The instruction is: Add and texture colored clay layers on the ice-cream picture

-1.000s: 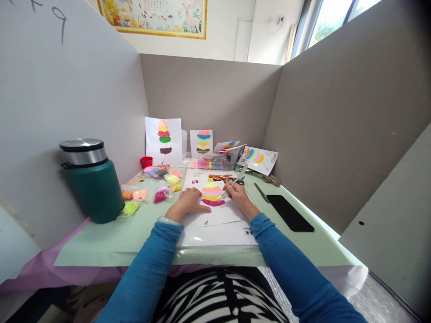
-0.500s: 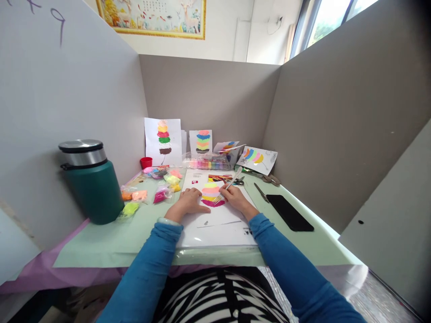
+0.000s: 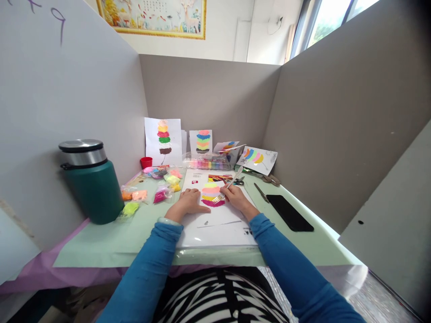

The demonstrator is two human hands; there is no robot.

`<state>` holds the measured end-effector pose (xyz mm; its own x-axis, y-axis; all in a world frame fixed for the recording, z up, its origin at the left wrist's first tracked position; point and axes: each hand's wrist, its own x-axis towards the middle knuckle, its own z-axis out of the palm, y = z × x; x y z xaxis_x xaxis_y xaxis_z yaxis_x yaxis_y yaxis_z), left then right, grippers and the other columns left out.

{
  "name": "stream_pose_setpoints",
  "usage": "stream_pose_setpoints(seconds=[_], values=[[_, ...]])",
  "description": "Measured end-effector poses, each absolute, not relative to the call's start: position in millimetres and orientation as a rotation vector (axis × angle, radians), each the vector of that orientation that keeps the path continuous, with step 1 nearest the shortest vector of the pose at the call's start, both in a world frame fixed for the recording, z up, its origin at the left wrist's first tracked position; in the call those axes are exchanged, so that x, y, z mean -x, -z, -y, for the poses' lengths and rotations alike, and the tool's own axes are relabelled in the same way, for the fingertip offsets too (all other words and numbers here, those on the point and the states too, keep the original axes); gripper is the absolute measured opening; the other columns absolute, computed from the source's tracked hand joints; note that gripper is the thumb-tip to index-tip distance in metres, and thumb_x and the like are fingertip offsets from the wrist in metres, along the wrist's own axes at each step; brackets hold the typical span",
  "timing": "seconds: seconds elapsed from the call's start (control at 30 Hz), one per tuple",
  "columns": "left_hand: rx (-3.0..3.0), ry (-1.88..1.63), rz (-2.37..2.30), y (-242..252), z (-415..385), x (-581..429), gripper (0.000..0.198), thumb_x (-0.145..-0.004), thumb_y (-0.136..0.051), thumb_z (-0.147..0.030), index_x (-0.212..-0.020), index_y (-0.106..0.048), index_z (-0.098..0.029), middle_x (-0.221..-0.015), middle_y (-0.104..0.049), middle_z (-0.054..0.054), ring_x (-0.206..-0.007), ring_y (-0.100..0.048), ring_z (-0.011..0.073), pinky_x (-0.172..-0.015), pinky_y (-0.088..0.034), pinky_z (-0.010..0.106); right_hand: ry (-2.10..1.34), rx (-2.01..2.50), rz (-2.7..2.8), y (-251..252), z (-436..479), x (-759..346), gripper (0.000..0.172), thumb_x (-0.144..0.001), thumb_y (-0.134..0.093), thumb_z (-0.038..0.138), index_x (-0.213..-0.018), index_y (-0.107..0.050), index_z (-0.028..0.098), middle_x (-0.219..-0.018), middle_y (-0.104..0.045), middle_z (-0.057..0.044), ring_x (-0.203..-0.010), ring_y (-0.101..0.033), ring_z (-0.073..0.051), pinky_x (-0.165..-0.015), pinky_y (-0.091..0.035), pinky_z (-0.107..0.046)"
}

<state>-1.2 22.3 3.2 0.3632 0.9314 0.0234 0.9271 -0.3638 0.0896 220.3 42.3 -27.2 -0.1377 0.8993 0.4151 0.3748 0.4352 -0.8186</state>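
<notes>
Right hand point(image 3: 235, 197): fingers closed round a fork point(image 3: 230, 184), tines down on the striped clay picture point(image 3: 209, 193), handle tilted up and away; left hand point(image 3: 187, 202) flat, fingers spread, holding nothing, pressing the white sheet point(image 3: 218, 220) beside the picture; sheet lies mid-counter point(image 3: 101, 246); its red mark is too small to read; purple scrawl on the left wall point(image 3: 50, 89) looks like a 9.

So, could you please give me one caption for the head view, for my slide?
Right hand holds a fork to the striped clay picture; left hand lies flat on the paper.
</notes>
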Motion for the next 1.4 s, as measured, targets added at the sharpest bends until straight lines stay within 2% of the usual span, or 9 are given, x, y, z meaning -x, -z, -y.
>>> stream_pose_setpoints(seconds=[0.3,0.47,0.63,0.73,0.93,1.17,1.4], values=[[-2.551,-0.097,-1.752,-3.2,-22.2,0.3,0.08,-0.068,-0.056,-0.077,-0.123,-0.061,-0.018,-0.144,-0.049,0.015,-0.131,-0.043,0.0357,-0.105,-0.037,0.041,-0.514,1.193,1.899,17.9,-34.6,-218.7,0.019,-0.085,-0.056,0.034,-0.079,-0.068,0.02,-0.077,-0.069,-0.003,-0.074,-0.061,-0.017,-0.069,-0.041,-0.027],[-2.543,-0.088,-1.763,-4.6,-21.3,-0.1,0.078,-0.068,-0.057,-0.076,-0.122,-0.061,-0.02,-0.144,-0.05,0.013,-0.131,-0.044,0.0349,-0.104,-0.038,0.041,-0.366,1.315,1.922,21.6,-39.8,-221.2,0.023,-0.084,-0.061,0.037,-0.069,-0.066,0.021,-0.069,-0.067,-0.004,-0.066,-0.059,-0.018,-0.064,-0.037,-0.027],[-2.544,-0.101,-1.764,-3.6,-21.8,-0.1,0.081,-0.068,-0.057,-0.076,-0.124,-0.06,-0.019,-0.145,-0.048,0.014,-0.132,-0.043,0.0354,-0.105,-0.037,0.04,-0.419,1.288,1.779,26.5,-43.1,-221.7,0.035,-0.088,-0.051,0.042,-0.062,-0.06,0.021,-0.057,-0.061,-0.003,-0.059,-0.055,-0.017,-0.06,-0.035,-0.027],[-2.538,-0.09,-1.772,-3.3,-22.1,-0.3,0.083,-0.067,-0.057,-0.076,-0.124,-0.06,-0.017,-0.146,-0.047,0.015,-0.133,-0.041,0.0359,-0.105,-0.037,0.04,-0.419,1.265,1.796,27.2,-42.5,-218.8,0.032,-0.086,-0.054,0.042,-0.062,-0.059,0.02,-0.059,-0.062,-0.002,-0.059,-0.054,-0.017,-0.059,-0.034,-0.027],[-2.534,-0.072,-1.769,-6.7,-19.7,-1.5,0.081,-0.067,-0.059,-0.075,-0.124,-0.061,-0.017,-0.145,-0.048,0.015,-0.132,-0.043,0.035,-0.106,-0.037,0.04,-0.371,1.319,1.883,26.7,-45.3,-211.2,0.024,-0.084,-0.057,0.036,-0.067,-0.062,0.02,-0.073,-0.069,-0.006,-0.066,-0.057,-0.018,-0.061,-0.035,-0.026],[-2.536,-0.076,-1.77,-6.5,-20.1,-2.0,0.081,-0.067,-0.059,-0.076,-0.123,-0.061,-0.017,-0.144,-0.049,0.014,-0.132,-0.043,0.0354,-0.105,-0.038,0.04,-0.273,1.536,1.891,24.1,-52.0,-209.2,0.025,-0.09,-0.053,0.035,-0.083,-0.069,0.017,-0.087,-0.072,-0.009,-0.077,-0.062,-0.019,-0.065,-0.036,-0.026],[-2.537,-0.058,-1.768,-6.8,-20.9,-2.3,0.084,-0.067,-0.059,-0.075,-0.125,-0.06,-0.015,-0.145,-0.048,0.015,-0.132,-0.042,0.036,-0.106,-0.037,0.041,-0.169,1.694,1.785,21.5,-54.8,-214.3,0.032,-0.093,-0.048,0.036,-0.089,-0.072,0.015,-0.088,-0.073,-0.011,-0.079,-0.062,-0.02,-0.065,-0.035,-0.026]])
